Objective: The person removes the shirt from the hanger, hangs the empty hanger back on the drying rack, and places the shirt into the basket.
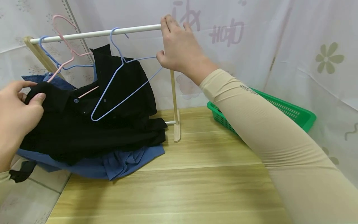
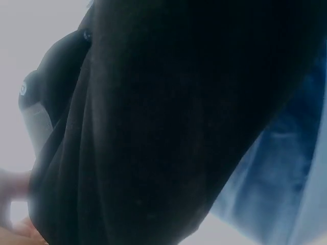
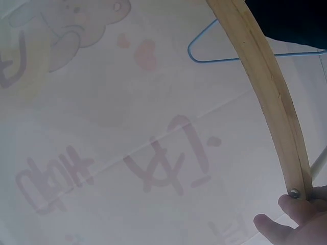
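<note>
A black shirt (image 1: pixel 84 133) hangs bunched on a pink hanger (image 1: pixel 60 67), whose hook rises above the white rail (image 1: pixel 92 35). At the left, my left hand (image 1: pixel 20 107) pinches the shirt's black cloth between thumb and fingers; in the left wrist view the dark cloth (image 2: pixel 153 122) fills most of the frame. My right hand (image 1: pixel 180 46) rests over the rail's right end, fingers on top, by the wooden post (image 3: pixel 271 97). An empty blue hanger (image 1: pixel 118 62) hangs on the rail in front of the black shirt.
Another blue hanger (image 1: pixel 51 57) holds a blue denim garment (image 1: pixel 126 161) behind and below the black shirt. A green basket (image 1: pixel 302 115) stands at the right, partly behind my right sleeve. The wooden table (image 1: pixel 181 193) lies below, with a patterned curtain behind.
</note>
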Demonstrator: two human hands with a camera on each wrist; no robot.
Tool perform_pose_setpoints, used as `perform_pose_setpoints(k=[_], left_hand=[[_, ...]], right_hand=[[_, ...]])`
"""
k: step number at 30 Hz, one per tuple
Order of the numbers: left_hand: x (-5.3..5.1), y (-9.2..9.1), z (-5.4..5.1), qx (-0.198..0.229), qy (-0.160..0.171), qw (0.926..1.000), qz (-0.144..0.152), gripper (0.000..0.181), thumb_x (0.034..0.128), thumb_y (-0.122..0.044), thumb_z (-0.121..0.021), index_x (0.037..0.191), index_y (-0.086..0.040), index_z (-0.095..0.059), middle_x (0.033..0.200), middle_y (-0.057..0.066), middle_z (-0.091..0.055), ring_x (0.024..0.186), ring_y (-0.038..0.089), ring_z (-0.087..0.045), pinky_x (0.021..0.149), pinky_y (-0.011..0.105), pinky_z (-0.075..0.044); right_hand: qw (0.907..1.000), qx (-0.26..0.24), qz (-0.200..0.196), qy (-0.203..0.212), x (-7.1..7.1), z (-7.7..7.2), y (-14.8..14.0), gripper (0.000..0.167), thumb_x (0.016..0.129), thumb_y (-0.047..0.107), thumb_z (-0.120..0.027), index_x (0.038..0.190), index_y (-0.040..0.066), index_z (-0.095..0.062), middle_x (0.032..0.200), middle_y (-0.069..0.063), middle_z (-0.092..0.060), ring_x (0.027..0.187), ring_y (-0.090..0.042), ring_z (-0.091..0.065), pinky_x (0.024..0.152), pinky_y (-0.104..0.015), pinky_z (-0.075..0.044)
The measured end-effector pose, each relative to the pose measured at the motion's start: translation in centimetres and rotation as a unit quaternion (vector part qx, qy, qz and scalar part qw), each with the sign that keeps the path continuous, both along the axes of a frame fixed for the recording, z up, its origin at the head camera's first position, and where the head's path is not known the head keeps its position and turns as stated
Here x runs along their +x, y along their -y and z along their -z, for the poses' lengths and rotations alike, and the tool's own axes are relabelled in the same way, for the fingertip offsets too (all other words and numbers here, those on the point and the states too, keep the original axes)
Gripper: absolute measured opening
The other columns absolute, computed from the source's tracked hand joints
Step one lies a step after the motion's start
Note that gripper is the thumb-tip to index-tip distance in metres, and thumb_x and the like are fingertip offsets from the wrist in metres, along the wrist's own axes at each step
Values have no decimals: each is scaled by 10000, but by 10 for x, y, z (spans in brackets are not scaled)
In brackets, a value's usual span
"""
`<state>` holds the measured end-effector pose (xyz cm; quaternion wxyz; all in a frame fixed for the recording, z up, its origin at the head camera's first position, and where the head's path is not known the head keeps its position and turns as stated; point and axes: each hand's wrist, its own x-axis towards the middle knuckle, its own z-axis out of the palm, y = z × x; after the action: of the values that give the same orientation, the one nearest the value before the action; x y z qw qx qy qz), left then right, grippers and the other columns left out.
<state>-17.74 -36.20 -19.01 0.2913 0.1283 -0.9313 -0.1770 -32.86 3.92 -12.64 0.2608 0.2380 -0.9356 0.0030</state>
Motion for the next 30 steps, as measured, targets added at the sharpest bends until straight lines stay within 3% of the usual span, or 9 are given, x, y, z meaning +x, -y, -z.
perform_pose_setpoints(k=[5,12,16,20,23,27,30], left_hand=[[15,8,19,453,-575,9972,125,435,1033,-152,-579,1449,-28,-603,570,-66,-324,481,13,-283,517,219,-239],[31,23,52,765,-1109,9906,233,373,999,-73,-648,1362,-146,-686,540,-262,-322,473,-69,-273,482,145,-222],[47,27,71,724,-1270,9889,266,385,991,-59,-662,1353,-186,-694,563,-262,-304,506,-47,-243,516,168,-198],[65,27,91,763,-1591,9828,552,476,971,-52,-662,1214,-459,-630,577,-269,-296,534,-47,-216,571,198,-180],[75,27,104,711,-1836,9772,794,565,965,-45,-657,1127,-576,-551,565,-266,-280,525,-41,-192,581,222,-157],[83,35,123,747,-1962,9733,928,616,947,-15,-674,1082,-603,-552,521,-255,-268,480,-45,-178,536,225,-140],[91,41,136,798,-2056,9696,1058,575,937,-2,-685,1084,-552,-606,513,-236,-271,471,-53,-178,512,222,-128]], right_hand=[[10000,-43,-15,-55,0,1,3,837,1029,375,-450,1689,-22,-122,1784,-173,-164,1676,-287,-183,1337,-587,-187],[9999,-57,15,-83,0,2,4,843,1033,379,-452,1691,-19,-108,1786,-170,-152,1677,-290,-179,1339,-583,-185],[9999,-43,-2,-102,0,2,6,845,1027,377,-456,1691,-20,-116,1785,-172,-158,1676,-287,-183,1339,-580,-193],[9999,-13,1,-105,1,2,9,849,1028,387,-458,1691,-18,-117,1785,-171,-159,1677,-282,-182,1339,-574,-198],[9999,-16,-3,-137,2,2,10,849,1031,389,-459,1691,-19,-115,1784,-172,-162,1675,-284,-187,1339,-573,-198],[9998,-13,-17,-218,4,2,11,845,1031,382,-461,1689,-25,-122,1781,-177,-174,1673,-290,-197,1337,-575,-206],[9997,-10,-35,-237,4,3,13,845,1032,382,-462,1689,-25,-122,1781,-178,-174,1672,-290,-199,1336,-572,-211]])
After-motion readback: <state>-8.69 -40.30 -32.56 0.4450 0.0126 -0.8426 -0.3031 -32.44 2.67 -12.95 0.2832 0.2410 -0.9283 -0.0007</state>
